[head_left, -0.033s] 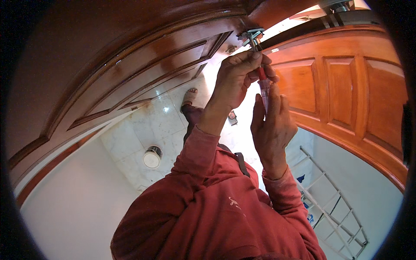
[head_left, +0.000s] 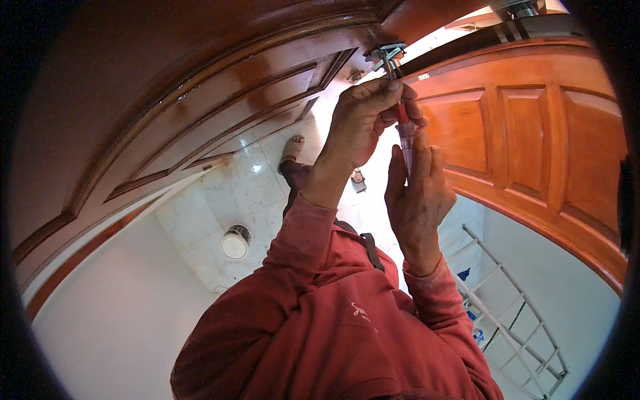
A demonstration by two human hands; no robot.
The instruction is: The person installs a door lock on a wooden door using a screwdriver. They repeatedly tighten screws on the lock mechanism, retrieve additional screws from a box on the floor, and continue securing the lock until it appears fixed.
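Head view shows a red-handled screwdriver at the metal fitting atop the far door, left hand clenched around it, right hand bracing its butt; uneven pressure could slip the tip.

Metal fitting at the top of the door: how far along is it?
The grey metal fitting already sits on the brown wooden door. In hand: the left hand grips a red-and-clear screwdriver with its tip at the fitting, while the right hand steadies the handle. Whether screws remain is hidden.
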